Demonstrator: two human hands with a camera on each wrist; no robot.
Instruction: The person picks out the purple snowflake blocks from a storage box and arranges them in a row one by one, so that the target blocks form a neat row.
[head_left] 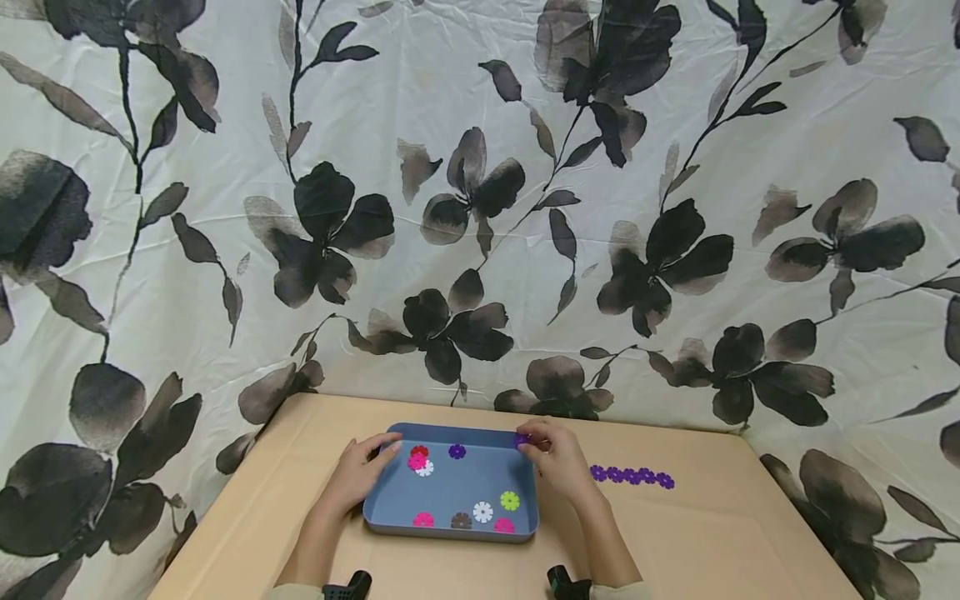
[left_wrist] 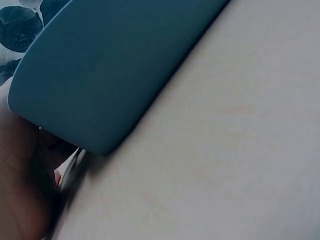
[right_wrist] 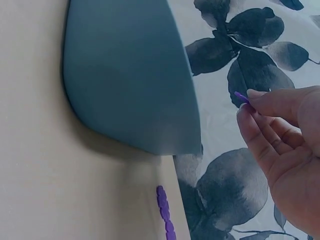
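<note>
My right hand pinches a purple flower-shaped plastic piece between thumb and fingertips, above the right back corner of a blue-grey tray. With its fingers and thumb, my left hand holds the tray's left rim near the back corner. Inside the tray lie a purple flower piece, a red one, a lime one, a brown one, and several pink and white ones. Right of the tray, several joined purple flower pieces form a row on the table.
The light wood-coloured table extends around the tray. Behind it hangs a white cloth with a dark flower print, close to the table's back edge.
</note>
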